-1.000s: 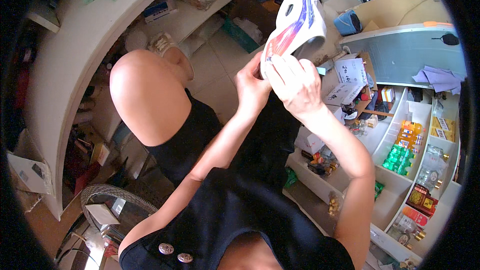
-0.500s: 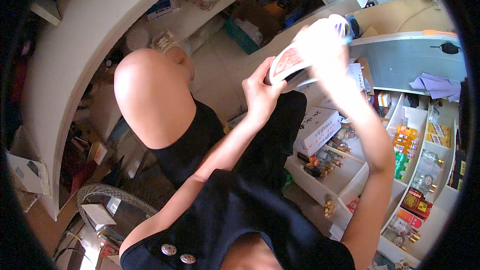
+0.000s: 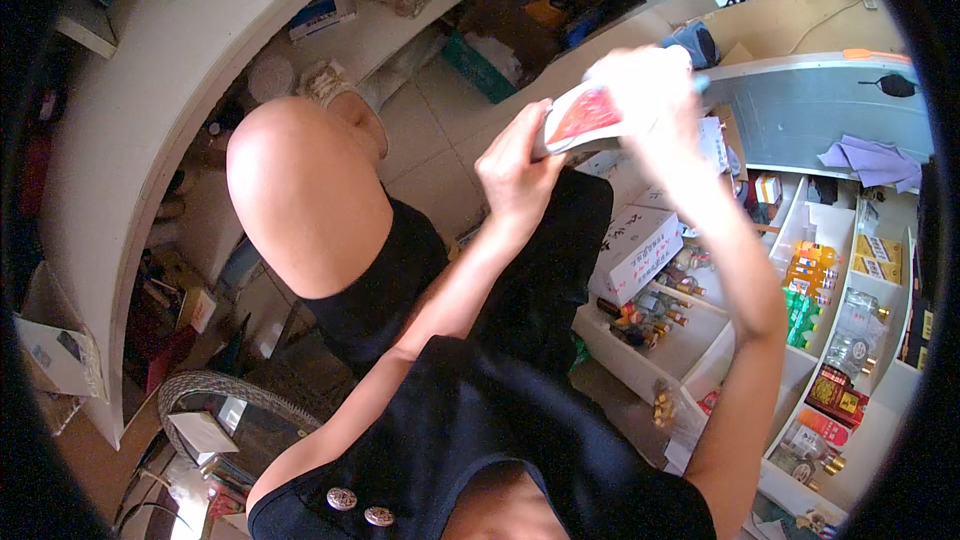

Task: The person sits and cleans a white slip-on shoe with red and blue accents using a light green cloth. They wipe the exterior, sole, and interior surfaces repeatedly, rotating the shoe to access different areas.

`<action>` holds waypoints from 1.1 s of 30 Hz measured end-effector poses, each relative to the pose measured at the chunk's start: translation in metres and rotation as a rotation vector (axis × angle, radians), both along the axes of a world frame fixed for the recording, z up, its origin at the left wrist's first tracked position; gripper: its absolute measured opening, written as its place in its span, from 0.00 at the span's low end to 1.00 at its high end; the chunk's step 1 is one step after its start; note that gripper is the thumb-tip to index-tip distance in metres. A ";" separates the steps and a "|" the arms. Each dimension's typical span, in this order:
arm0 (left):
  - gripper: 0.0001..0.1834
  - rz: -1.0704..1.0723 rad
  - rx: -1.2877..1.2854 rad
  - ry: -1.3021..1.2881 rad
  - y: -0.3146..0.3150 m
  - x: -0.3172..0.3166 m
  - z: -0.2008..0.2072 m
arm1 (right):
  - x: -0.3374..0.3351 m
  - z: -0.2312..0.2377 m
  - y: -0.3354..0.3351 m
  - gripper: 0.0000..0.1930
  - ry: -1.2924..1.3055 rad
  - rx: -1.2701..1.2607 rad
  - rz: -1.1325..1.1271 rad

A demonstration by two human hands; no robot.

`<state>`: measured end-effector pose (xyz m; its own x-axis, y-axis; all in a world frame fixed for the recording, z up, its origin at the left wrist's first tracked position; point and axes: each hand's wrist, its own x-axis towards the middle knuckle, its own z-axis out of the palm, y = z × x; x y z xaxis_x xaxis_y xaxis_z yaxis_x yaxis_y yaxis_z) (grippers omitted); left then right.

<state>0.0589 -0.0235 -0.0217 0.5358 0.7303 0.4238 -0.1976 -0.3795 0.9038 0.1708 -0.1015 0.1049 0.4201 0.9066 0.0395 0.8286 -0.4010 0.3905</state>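
Note:
Ahead of me, my left hand [image 3: 518, 168] grips the near end of a white, curved thing with a red patch [image 3: 583, 118], thumb and fingers closed round its edge. I cannot make out what kind of thing it is. At its far end is my right hand [image 3: 650, 90], over or against it, washed out by bright light and smeared by motion. Its fingers do not show clearly, nor whether they hold something. A pale rounded bit shows past the right hand. My bare knee [image 3: 300, 190] is raised at the left.
White shelving with several bottles [image 3: 800, 315] stands at the right, beside a white printed carton [image 3: 635, 250]. A purple cloth [image 3: 872, 162] lies above the shelves. A bicycle wheel [image 3: 235, 405] is at the lower left, and a curved white counter edge [image 3: 190, 130] runs along the left.
The white thing has turned a little, so its red patch shows more squarely and its dark underside is hidden. The left hand has shifted slightly left; the right hand has moved a little downward.

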 end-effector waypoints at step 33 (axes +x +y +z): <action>0.28 -0.375 -0.903 -0.005 0.050 0.004 -0.069 | 0.032 0.035 -0.039 0.22 0.634 0.618 -0.307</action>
<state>0.0628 0.0266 -0.0908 0.7991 0.5640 -0.2083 -0.1691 0.5433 0.8223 0.2025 -0.1403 0.1398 0.7455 0.6473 0.1586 0.6374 -0.6229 -0.4536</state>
